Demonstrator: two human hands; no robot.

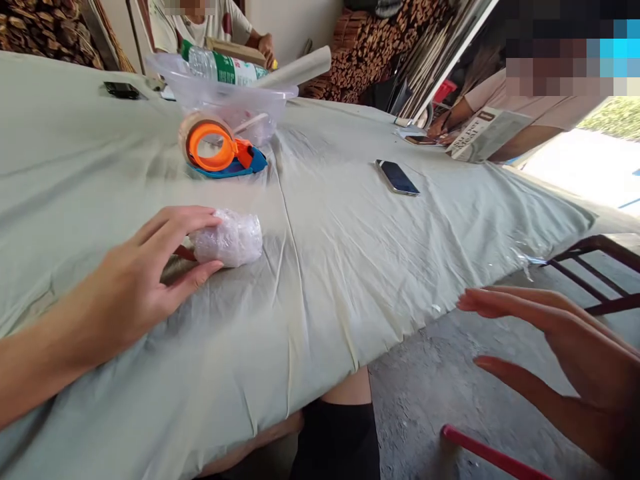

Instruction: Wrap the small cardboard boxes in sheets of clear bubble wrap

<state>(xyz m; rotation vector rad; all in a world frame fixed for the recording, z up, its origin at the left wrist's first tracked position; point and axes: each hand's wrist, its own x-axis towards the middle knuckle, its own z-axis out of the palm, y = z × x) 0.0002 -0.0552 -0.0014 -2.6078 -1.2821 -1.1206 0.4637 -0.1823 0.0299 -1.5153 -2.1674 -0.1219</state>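
A small bundle wrapped in clear bubble wrap (pixel 234 239) lies on the cloth-covered table (pixel 330 280). My left hand (pixel 160 257) grips its left end, thumb at the near side and fingers over the far side. What is inside the wrap cannot be made out. Off the table's front edge at the right, my right hand (pixel 555 353) hangs in the air with fingers and thumb apart and nothing between them. Beyond the bundle stands an orange and blue tape dispenser (pixel 220 150) with a roll of tape on it.
Behind the dispenser, a clear plastic basin (pixel 225 97) holds a green-labelled bottle (pixel 227 69) and a white roll (pixel 297 67). A phone (pixel 397 177) lies right of centre, a black object (pixel 121 90) far left. Two people sit across and at the right. A stool (pixel 600 267) stands right.
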